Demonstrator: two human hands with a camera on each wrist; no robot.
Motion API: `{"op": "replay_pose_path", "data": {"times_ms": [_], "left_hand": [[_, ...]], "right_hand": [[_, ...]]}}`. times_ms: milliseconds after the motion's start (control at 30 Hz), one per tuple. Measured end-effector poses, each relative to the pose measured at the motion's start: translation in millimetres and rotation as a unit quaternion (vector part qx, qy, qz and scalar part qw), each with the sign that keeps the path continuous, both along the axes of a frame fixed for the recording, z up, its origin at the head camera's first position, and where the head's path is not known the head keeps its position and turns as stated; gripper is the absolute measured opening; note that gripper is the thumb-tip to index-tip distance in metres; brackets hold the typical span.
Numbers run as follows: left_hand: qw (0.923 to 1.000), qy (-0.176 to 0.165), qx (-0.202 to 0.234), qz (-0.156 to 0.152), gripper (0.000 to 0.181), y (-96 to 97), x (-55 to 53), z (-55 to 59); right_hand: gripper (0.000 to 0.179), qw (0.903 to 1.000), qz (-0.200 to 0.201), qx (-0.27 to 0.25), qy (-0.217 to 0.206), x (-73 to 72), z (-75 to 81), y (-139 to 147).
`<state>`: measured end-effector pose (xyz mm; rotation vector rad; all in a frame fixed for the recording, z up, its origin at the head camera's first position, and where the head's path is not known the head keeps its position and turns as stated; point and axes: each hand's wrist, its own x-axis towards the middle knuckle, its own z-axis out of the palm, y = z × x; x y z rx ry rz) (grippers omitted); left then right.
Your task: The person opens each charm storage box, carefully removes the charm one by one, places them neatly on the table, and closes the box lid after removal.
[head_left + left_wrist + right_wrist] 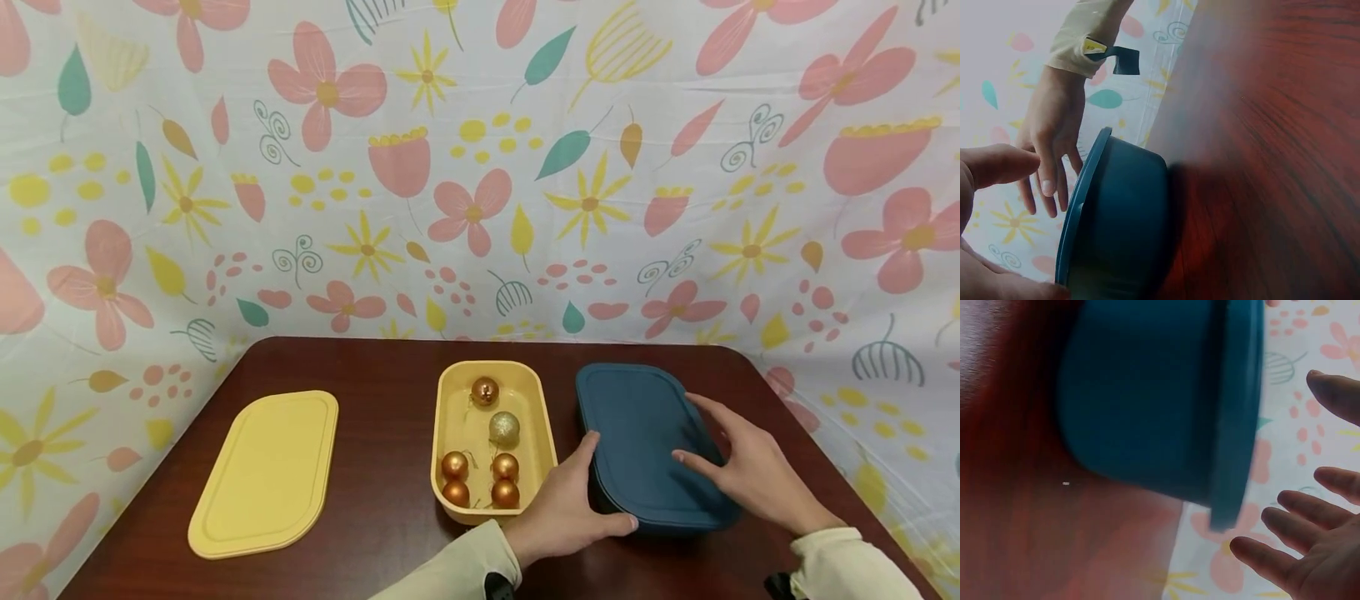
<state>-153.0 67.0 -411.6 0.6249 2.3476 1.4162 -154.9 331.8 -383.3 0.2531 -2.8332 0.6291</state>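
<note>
Blue lidded box [637,442] on desk [382,467], between fingers of left hand [558,508] and right hand [757,471]. Both hands spread wide, gripping nothing; left fingertips at rim, right ones seem apart, perhaps to steady both sides. Box smooth, round-cornered, plastic-looking. Left of fingers: yellow tub [527,396], walls corralling glossy, glittery baubles [504,428]; farther left, flat yellow lid [266,471]. Desk reddish, wood-grained.

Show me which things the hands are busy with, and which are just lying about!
Seem part of the job:
- left hand
- right hand
- blue box
- blue lid on it

Seem just lying about:
- yellow box
- shiny balls inside
- yellow lid
</note>
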Motion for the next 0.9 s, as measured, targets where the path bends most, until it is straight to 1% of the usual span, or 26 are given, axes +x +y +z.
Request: {"op": "replay_pose_path", "data": {"times_ms": [100, 167, 267, 400, 500, 567, 700, 800, 900], "left_hand": [[0.9998, 0.010, -0.005, 0.014, 0.103, 3.8, 1.4, -1.7], [0.9997, 0.010, -0.004, 0.024, 0.108, 7.0, 2.8, -2.7], [0.9994, -0.008, 0.009, 0.033, 0.116, 11.9, 6.0, -4.2], [0.9986, -0.031, 0.026, 0.032, 0.121, 16.9, 8.2, -6.7], [0.9990, -0.026, 0.019, 0.030, 0.120, 19.2, 7.6, -9.8], [0.9994, -0.020, 0.010, 0.028, 0.118, 20.6, 6.7, -12.2], [0.9996, -0.014, -0.003, 0.026, 0.115, 23.1, 5.3, -17.1], [0.9994, -0.014, -0.005, 0.030, 0.113, 23.8, 4.1, -20.0], [0.9994, -0.012, -0.002, 0.032, 0.113, 24.4, 3.0, -22.5]], "right_hand": [[0.089, 0.9999, -0.006, -0.007, -0.013, 1.8, -6.8, 3], [0.089, 0.9996, -0.009, -0.013, -0.023, 3.9, -10.6, 6], [0.090, 0.9989, -0.016, -0.023, -0.038, 8.0, -14.9, 10], [0.089, 0.9973, -0.027, -0.030, -0.062, 13.1, -18.7, 15], [0.090, 0.9958, -0.031, -0.035, -0.078, 15.1, -21.8, 17], [0.090, 0.9949, -0.028, -0.042, -0.087, 16.5, -24.4, 18], [0.087, 0.9950, -0.016, -0.041, -0.090, 18.9, -30.4, 21], [0.085, 0.9958, -0.002, -0.036, -0.084, 20.1, -35.1, 22], [0.083, 0.9955, 0.011, -0.042, -0.085, 21.8, -39.0, 23]]}}
